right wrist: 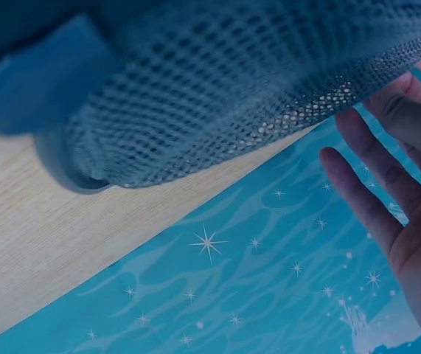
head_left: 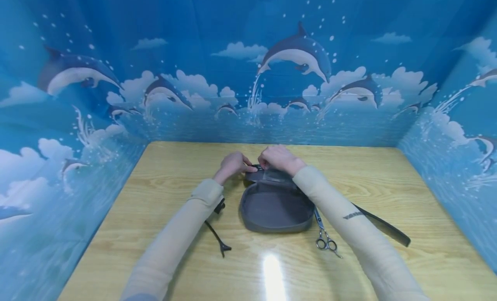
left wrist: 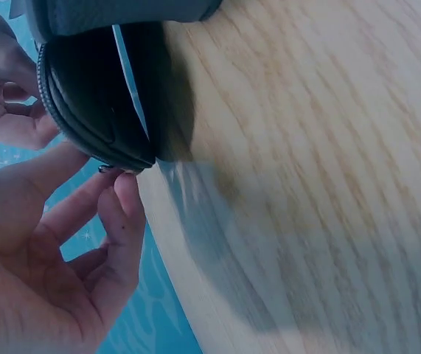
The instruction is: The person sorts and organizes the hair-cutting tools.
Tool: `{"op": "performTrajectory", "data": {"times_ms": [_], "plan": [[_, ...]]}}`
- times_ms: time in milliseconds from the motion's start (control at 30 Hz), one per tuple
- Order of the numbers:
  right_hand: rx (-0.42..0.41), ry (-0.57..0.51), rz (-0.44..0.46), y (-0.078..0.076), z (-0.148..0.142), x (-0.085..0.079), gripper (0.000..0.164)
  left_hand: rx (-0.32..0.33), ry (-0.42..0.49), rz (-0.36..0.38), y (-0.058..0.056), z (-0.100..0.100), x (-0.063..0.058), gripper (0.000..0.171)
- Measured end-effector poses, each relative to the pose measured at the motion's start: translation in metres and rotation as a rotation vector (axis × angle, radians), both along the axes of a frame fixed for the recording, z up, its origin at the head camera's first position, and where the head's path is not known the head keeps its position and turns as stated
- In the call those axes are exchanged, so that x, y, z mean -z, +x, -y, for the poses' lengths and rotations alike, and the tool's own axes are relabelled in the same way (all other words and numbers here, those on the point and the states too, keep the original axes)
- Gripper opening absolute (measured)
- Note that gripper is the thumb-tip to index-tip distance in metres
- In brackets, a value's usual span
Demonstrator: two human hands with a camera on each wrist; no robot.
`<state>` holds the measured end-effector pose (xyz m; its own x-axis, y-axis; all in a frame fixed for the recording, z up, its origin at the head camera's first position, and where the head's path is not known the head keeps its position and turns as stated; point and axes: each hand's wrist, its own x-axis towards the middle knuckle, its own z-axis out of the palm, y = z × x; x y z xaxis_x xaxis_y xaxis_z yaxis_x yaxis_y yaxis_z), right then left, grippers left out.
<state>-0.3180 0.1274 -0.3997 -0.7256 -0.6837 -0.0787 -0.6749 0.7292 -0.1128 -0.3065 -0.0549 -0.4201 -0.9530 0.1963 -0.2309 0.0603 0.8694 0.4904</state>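
Observation:
A dark grey zip case (head_left: 277,225) lies unfolded on the table, its lid (head_left: 272,176) tilted up on the far side. My left hand (head_left: 234,164) pinches the lid's left end between thumb and fingertips, right by the zip (left wrist: 48,92). At the far edge of the lid, my right hand (head_left: 277,158) grips the rim of the mesh pocket (right wrist: 232,96) with thumb and forefinger, other fingers spread. A small dark piece with light marks (head_left: 257,167) shows between both hands; I cannot tell what it is.
Steel hair scissors (head_left: 325,240) lie right of the case. A dark strap-like item (head_left: 388,230) is partly under the right sleeve. By the left forearm are a black hair clip (head_left: 219,240) and another black item (head_left: 220,205). Dolphin-print curtains (head_left: 233,98) border the table.

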Motion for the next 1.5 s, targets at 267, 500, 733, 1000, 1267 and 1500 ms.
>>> {"op": "performTrajectory", "data": {"times_ms": [267, 500, 733, 1000, 1267, 1500], "plan": [[-0.03, -0.019, -0.039, -0.001, -0.003, 0.001, 0.03, 0.064, 0.08, 0.006, 0.001, 0.007, 0.0, 0.026], [-0.038, -0.021, -0.03, -0.002, -0.002, 0.002, 0.032, 0.04, 0.072, -0.006, 0.002, 0.006, -0.002, 0.027], [-0.027, -0.004, -0.015, -0.003, -0.001, 0.003, 0.032, 0.061, 0.052, -0.023, -0.001, 0.003, -0.002, 0.026], [-0.004, -0.015, 0.004, -0.003, 0.0, 0.003, 0.033, 0.06, 0.073, -0.019, -0.003, 0.001, -0.001, 0.026], [-0.037, -0.047, -0.025, -0.001, -0.003, 0.004, 0.014, 0.055, 0.166, 0.06, 0.001, 0.009, -0.002, 0.022], [-0.028, -0.068, -0.009, 0.001, -0.01, 0.003, 0.008, 0.0, 0.189, 0.115, 0.004, 0.008, -0.003, 0.021]]}}
